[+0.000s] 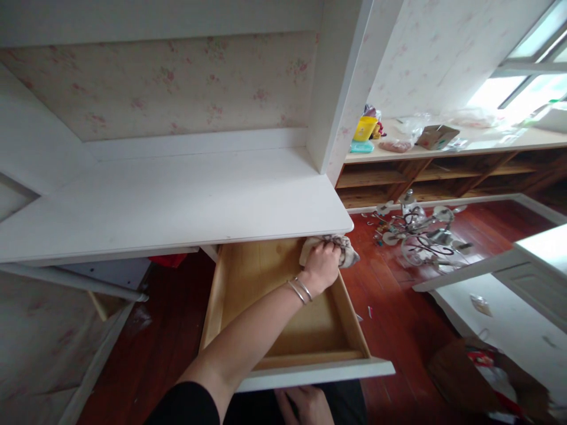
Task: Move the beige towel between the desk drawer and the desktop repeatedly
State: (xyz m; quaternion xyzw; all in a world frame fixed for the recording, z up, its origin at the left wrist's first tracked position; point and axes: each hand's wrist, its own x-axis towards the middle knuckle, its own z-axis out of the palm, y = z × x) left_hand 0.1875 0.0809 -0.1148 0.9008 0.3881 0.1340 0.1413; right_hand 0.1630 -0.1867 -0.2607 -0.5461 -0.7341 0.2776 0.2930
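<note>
Back end of the drawer (248,265) disappears under the bench (177,200), and the left hand (321,267) covers a good chunk of the cloth (349,252). Right hand (305,407) gets chopped off by the bottom edge, can't see its fingers. Something red (168,260) under the bench, mostly hidden. Little bits (370,311) right of the drawer, too small to tell.

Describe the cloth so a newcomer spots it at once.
Under the white desk, a wooden drawer stands pulled open. At its far right corner, the left hand with bangles grips a crumpled cloth. Pale, patterned, the only soft thing there.
</note>
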